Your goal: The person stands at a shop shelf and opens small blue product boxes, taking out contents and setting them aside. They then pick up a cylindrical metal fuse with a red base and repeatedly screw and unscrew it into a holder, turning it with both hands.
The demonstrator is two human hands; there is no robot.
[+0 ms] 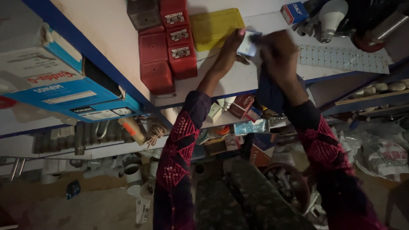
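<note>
My left hand (228, 51) reaches up onto a white shelf (251, 76) and holds a small pale blue-white box (249, 44) by its left side. My right hand (279, 53) is at the box's right side with a dark blue cloth (268, 91) hanging from it; the motion is blurred. Just left of the box lies a flat yellow case (215, 26). Both arms wear dark sleeves with red sequin patterns.
Red plastic cases (168, 47) are stacked left of the yellow case. A perforated white LED panel (343, 58), a bulb (330, 17) and a small blue-red box (294, 12) lie on the right. Blue-white cartons (59, 81) fill the left shelf. Pipe fittings and sacks crowd the floor.
</note>
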